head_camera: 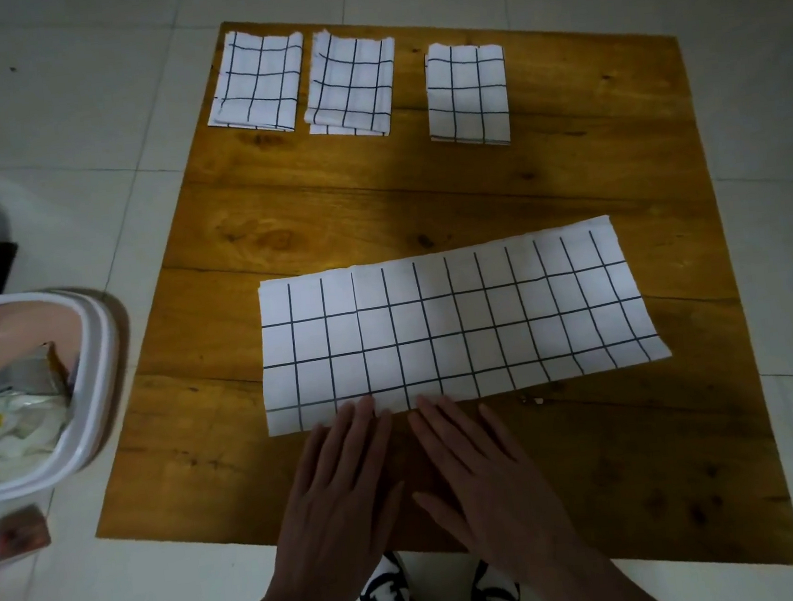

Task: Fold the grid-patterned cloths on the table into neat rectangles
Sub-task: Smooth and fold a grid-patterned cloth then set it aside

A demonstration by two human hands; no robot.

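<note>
Three folded cloths (355, 82) line the tabletop (374, 204) at 12 o'clock. The left hand (336, 492) and right hand (487, 481) lie flat, fingers spread, touching the strip (456, 328) at its 6 o'clock edge. Next probably: fold ends together.

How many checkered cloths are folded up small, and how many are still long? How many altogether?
Small folded cloths: 3, at the far edge of the table: left, middle, right
Long cloth: 1, both hands' fingertips at its near edge: left hand, right hand
Total: 4 cloths
</note>
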